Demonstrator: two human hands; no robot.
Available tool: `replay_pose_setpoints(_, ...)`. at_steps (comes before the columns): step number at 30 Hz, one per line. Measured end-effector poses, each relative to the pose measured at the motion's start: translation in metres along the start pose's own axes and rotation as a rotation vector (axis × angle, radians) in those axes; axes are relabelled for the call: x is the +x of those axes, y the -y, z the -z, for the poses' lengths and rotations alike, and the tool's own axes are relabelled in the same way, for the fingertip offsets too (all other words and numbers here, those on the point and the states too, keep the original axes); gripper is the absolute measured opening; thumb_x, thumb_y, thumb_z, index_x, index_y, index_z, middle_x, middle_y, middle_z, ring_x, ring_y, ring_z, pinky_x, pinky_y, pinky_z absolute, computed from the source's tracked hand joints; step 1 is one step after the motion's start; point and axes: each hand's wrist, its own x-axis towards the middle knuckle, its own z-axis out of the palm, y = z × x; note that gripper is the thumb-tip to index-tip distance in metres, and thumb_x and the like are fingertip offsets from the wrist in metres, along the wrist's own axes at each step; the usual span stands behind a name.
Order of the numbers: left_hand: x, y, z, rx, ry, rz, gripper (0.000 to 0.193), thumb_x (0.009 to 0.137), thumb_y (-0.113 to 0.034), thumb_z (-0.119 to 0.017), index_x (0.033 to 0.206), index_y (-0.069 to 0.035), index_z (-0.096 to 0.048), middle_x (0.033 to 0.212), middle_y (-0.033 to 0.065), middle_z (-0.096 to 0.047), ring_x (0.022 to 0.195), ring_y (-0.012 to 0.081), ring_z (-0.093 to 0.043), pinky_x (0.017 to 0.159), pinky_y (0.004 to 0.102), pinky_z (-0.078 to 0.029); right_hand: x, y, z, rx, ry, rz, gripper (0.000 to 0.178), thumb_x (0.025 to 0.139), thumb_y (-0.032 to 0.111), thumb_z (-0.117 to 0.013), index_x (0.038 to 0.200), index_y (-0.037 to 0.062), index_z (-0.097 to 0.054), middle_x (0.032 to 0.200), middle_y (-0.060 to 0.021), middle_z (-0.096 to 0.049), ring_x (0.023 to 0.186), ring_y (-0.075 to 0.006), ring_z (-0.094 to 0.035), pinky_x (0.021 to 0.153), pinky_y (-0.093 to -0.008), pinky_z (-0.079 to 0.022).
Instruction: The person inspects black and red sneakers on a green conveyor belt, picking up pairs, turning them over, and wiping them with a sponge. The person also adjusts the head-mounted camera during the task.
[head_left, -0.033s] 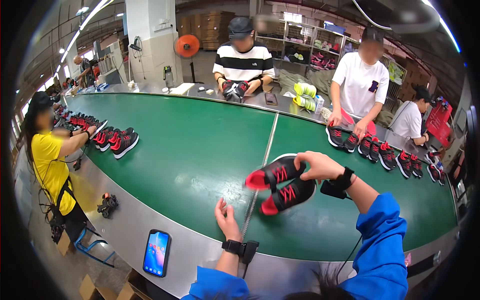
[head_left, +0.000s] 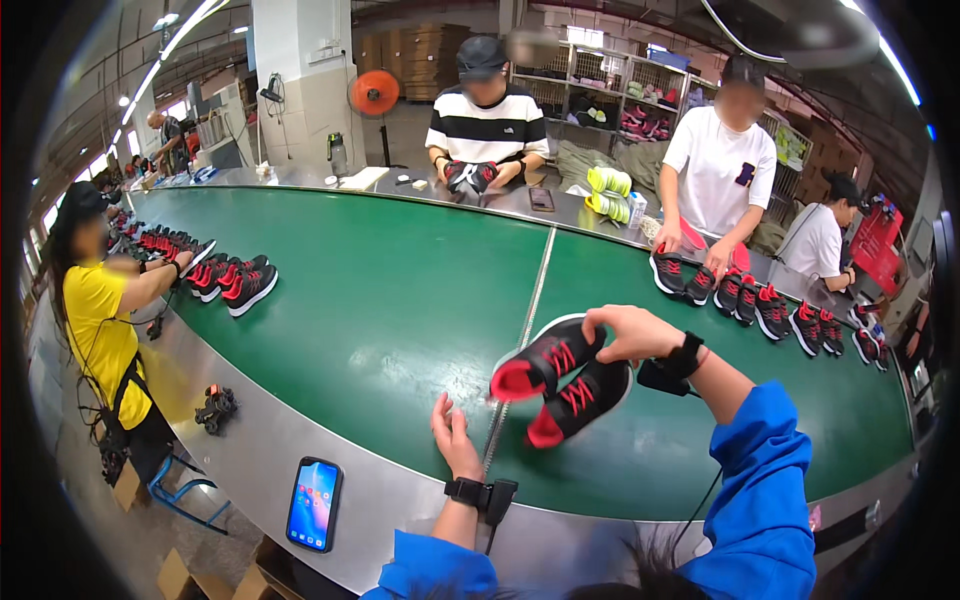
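Note:
A pair of black sneakers with red laces, red linings and white soles is held up over the green conveyor belt [head_left: 390, 300]. My right hand [head_left: 640, 335] pinches the two together at their toe ends. The farther sneaker [head_left: 550, 358] and the nearer sneaker [head_left: 590, 400] lie side by side, heels pointing left toward me. To their left, my left hand [head_left: 455, 438] is empty, its fingers apart above the belt's near edge. Both wrists wear black straps with a small device.
A lit phone [head_left: 314, 505] lies on the metal ledge [head_left: 235, 455], near a small black device [head_left: 215, 410]. Matching sneakers line the belt at left [head_left: 250, 288] and right [head_left: 770, 312]. Across from me, a person in stripes [head_left: 487, 125] and one in white [head_left: 722, 165] handle shoes.
The sneakers have dropped and tilted slightly, heels lower, still in my right hand. My left hand has barely moved.

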Motion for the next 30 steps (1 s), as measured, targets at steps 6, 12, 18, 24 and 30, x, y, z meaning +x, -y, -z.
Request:
replay_pose_setpoints(6, 0.002, 0.023, 0.003, 0.205, 0.455, -0.162, 0.035, 0.098, -0.026, -0.048, 0.125, -0.008, -0.061, 0.117, 0.0114, -0.060, 0.109, 0.0221, -0.050, 0.094, 0.0357, -0.039, -0.005, -0.026, -0.057, 0.303, -0.100, 0.130, 0.030, 0.081, 0.008, -0.065, 0.111, 0.0091, -0.063, 0.110, -0.0132, -0.054, 0.083, -0.0203, -0.066, 0.054, -0.0288, -0.059)
replay_pose_setpoints(12, 0.001, 0.046, 0.009, 0.633, 0.454, -0.127, 0.069, 0.078, -0.042, -0.072, 0.131, -0.002, -0.054, 0.108, 0.0158, -0.057, 0.102, 0.0294, -0.051, 0.092, 0.0379, -0.042, -0.093, -0.068, -0.131, 0.547, -0.113, -0.377, 0.066, 0.087, 0.046, -0.066, 0.129, -0.0016, -0.047, 0.119, -0.0178, -0.054, 0.087, -0.0186, -0.064, 0.060, -0.0314, -0.057)
replay_pose_setpoints(18, -0.001, 0.047, 0.003, 0.614, 0.475, -0.036, 0.069, 0.072, -0.033, -0.071, 0.126, 0.007, -0.054, 0.111, 0.0208, -0.050, 0.098, 0.0320, -0.054, 0.091, 0.0365, -0.046, -0.101, -0.025, -0.195, 1.052, -0.038, -0.301, 0.060, 0.093, 0.030, -0.062, 0.137, -0.0043, -0.039, 0.132, -0.0154, -0.048, 0.104, -0.0233, -0.061, 0.075, -0.0389, -0.060)
replay_pose_setpoints(24, 0.007, 0.027, 0.008, 0.258, 0.484, 0.294, 0.057, 0.073, -0.014, -0.069, 0.124, 0.008, -0.057, 0.098, 0.0104, -0.051, 0.066, 0.0150, -0.056, 0.054, 0.0267, -0.050, -0.027, -0.034, -0.238, 0.920, -0.563, -0.364, 0.051, 0.082, 0.010, -0.063, 0.128, -0.0077, -0.048, 0.116, -0.0146, -0.052, 0.081, -0.0191, -0.065, 0.055, -0.0306, -0.058)
replay_pose_setpoints(30, 0.007, 0.002, 0.012, 0.014, 0.515, 0.406, 0.037, 0.083, -0.011, -0.053, 0.118, 0.002, -0.059, 0.084, 0.0049, -0.062, 0.065, 0.0112, -0.059, 0.050, 0.0249, -0.049, -0.023, -0.049, -0.232, 1.394, -0.536, -0.282, 0.022, 0.086, 0.011, -0.056, 0.105, 0.0042, -0.062, 0.077, -0.0010, -0.061, 0.060, -0.0090, -0.055, 0.045, -0.0241, -0.040)
